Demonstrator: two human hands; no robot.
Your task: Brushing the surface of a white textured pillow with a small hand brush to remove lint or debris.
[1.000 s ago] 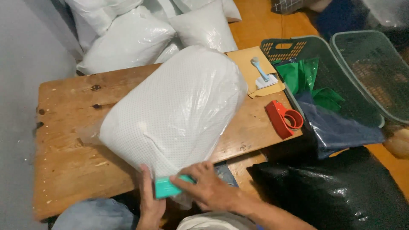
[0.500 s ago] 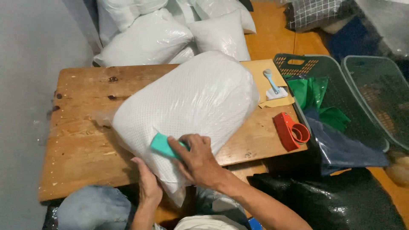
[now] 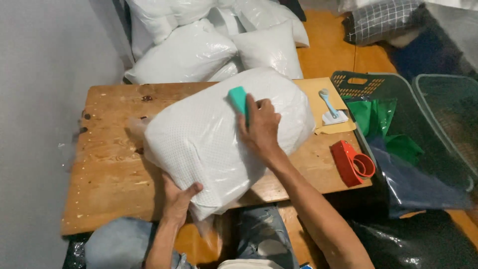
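Plastic-wrapped white pillow [image 3: 219, 139] lies on one wooden counter [image 3: 109, 169]; right hand [image 3: 261, 127] presses one teal block [image 3: 239, 99] atop it, left hand [image 3: 179, 197] grips its near corner.

The bagged pillow [image 3: 219, 134] lies on the table [image 3: 109, 169], under the right hand's fingers [image 3: 259, 112]. The tape dispenser [image 3: 352, 162] sits right of them, 2 baskets [image 3: 393, 94] beyond.
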